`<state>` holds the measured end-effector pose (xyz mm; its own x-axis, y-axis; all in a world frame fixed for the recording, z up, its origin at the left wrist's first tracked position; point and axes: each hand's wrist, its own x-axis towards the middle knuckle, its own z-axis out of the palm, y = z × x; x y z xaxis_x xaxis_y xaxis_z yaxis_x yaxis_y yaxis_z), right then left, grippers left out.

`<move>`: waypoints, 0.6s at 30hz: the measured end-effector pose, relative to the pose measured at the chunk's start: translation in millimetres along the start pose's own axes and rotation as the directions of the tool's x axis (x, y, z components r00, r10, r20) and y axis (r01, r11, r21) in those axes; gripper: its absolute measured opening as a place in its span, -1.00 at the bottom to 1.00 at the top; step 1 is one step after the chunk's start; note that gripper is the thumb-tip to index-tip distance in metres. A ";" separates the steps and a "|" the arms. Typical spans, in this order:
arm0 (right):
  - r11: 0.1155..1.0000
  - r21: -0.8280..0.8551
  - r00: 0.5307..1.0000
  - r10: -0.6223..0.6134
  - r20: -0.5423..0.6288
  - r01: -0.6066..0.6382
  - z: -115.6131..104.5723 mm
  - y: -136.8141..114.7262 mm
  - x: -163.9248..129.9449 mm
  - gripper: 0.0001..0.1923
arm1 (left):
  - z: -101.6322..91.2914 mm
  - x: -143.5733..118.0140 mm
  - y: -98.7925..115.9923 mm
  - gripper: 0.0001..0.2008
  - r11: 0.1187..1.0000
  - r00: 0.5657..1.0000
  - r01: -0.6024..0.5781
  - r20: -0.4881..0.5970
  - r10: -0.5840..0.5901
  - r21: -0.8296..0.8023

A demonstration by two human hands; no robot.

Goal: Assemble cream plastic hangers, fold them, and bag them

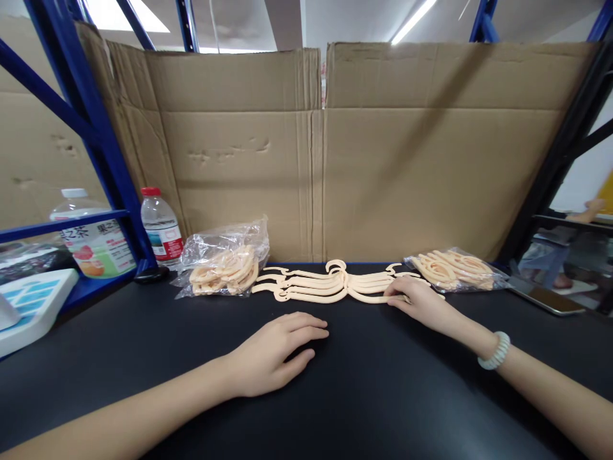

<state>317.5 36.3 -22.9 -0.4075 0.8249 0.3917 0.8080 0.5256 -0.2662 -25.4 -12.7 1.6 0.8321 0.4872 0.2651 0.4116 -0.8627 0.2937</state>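
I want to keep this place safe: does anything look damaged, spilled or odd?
On the cardboard panel, above the left plastic bag, dents or scuffs break the flat surface. I see no spill on the black table.

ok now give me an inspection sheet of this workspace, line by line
Surface: black tabletop, smooth, faint sheen.
Things at hand: overlapping beige clothes hangers; left clear bag and right clear bag hold similar beige pieces.
Clutter: red-capped bottle, phone-like slab, blue-and-white object cropped at left.
Hands: left hand palm down, holding nothing; right hand fingers and thumb on the front hanger's right arm, grip unclear.
Cables: nothing seen near the hands.
Surroundings: cardboard panels behind, blue metal frame at left.
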 end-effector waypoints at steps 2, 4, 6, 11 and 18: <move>1.000 0.014 1.000 0.001 0.000 -0.001 -1.5 -3.8 0.5 -0.91 | 0.5 -0.5 -0.4 -0.63 0.999 0.999 0.004 -0.032 -0.006 -0.035; 1.000 0.031 1.000 -0.001 0.002 0.001 -3.8 -9.7 0.2 -0.90 | 1.0 -0.7 -1.2 -0.63 0.997 0.998 0.020 -0.064 -0.025 -0.073; 0.999 0.054 1.000 -0.003 0.007 0.002 -6.1 -16.3 -0.6 -0.90 | 1.5 -0.8 -2.4 -0.64 0.993 0.994 0.052 -0.093 -0.063 -0.108; 0.987 0.162 1.000 -0.006 -0.009 0.007 -8.1 -25.5 -2.1 -0.90 | 1.1 -0.1 -5.6 -0.70 0.965 0.963 0.183 -0.162 -0.214 -0.186; 0.954 0.300 0.994 0.048 -0.099 -0.016 -6.8 -19.1 -0.8 -0.88 | 0.6 4.6 -16.1 -0.75 0.843 0.898 0.294 -0.173 -0.405 -0.451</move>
<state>305.3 24.2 -12.2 -0.3241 0.8246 0.4636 0.6493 0.5503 -0.5249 -27.9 3.3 -2.5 0.5155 0.8105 0.2780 0.4234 -0.5230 0.7398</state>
